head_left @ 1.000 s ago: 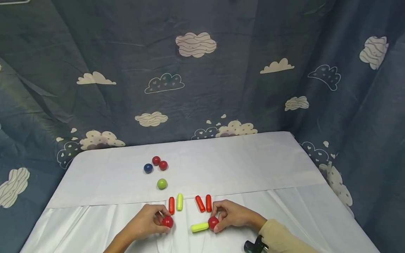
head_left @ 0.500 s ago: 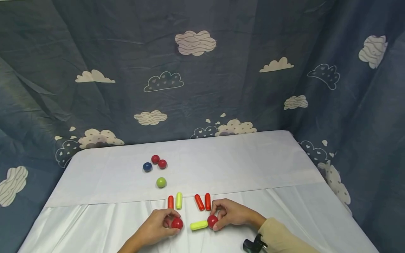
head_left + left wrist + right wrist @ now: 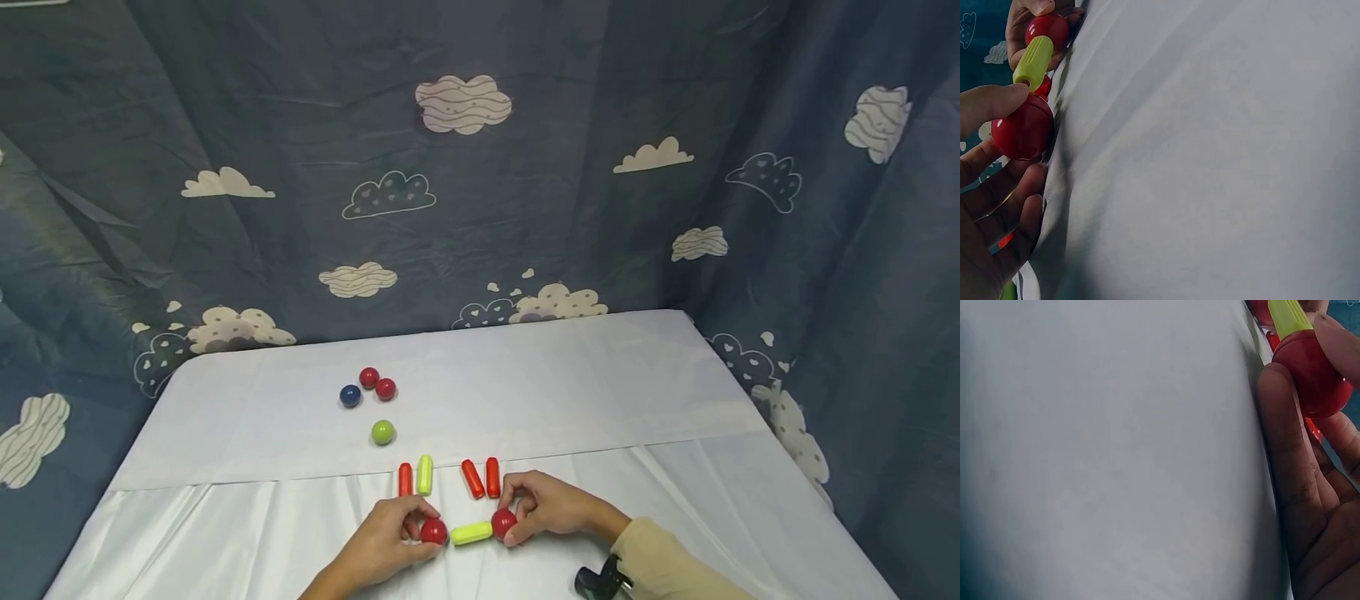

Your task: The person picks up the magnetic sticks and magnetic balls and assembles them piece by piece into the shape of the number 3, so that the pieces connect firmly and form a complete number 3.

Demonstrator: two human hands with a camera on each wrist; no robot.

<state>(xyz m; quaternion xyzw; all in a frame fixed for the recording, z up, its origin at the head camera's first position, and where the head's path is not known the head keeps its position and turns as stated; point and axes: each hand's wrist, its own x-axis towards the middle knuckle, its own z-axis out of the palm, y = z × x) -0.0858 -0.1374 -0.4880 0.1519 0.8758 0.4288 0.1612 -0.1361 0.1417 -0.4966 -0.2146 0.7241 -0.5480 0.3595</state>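
Observation:
My left hand (image 3: 386, 537) holds a red ball (image 3: 433, 532) between thumb and fingers. Just right of it lies a yellow-green ribbed stick (image 3: 471, 533), its left end close to that ball. The left wrist view shows a small hole in this end of the stick (image 3: 1033, 59). At the stick's other end sits a second red ball (image 3: 503, 523), touching it and pinched by my right hand (image 3: 558, 505). From the right wrist view, thumb and fingers lie around this ball (image 3: 1314, 375).
Behind the hands lie a red stick (image 3: 405, 479), partly hidden by my left hand, a yellow-green stick (image 3: 425, 475) and two red sticks (image 3: 472, 479). Farther back are a green ball (image 3: 382, 432), a blue ball (image 3: 350, 396) and two red balls (image 3: 386, 389) on the white cloth (image 3: 600, 392).
My left hand has moved right with its red ball, up close to the left end of the yellow-green stick. The right hand keeps its place on the other ball.

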